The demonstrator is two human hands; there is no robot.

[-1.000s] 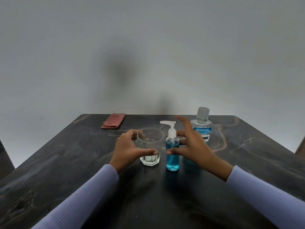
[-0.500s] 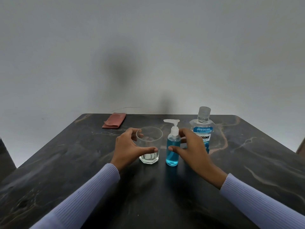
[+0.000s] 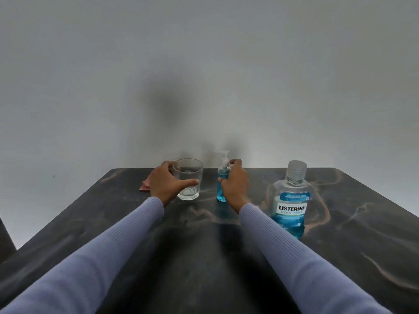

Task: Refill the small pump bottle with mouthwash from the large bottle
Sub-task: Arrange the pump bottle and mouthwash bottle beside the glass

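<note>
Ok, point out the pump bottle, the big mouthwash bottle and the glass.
pump bottle [image 3: 220, 193], head view, blue lower body
big mouthwash bottle [image 3: 292, 209], head view, label
glass [image 3: 190, 175], head view, front wall

Table [image 3: 340, 257]: dark grey-black stone pattern with pale salmon veining. Sleeves [image 3: 294, 264]: lavender, fine ribbed knit. Small pump bottle [image 3: 222, 185]: clear, blue liquid inside, white pump head. Large bottle [image 3: 292, 200]: clear, blue liquid in its lower part, translucent cap, blue-and-white label with dark lettering. Glass [image 3: 188, 179]: colourless, transparent. Cloth [image 3: 145, 185]: dusty pink. Wall [image 3: 204, 64]: plain light grey.
</note>
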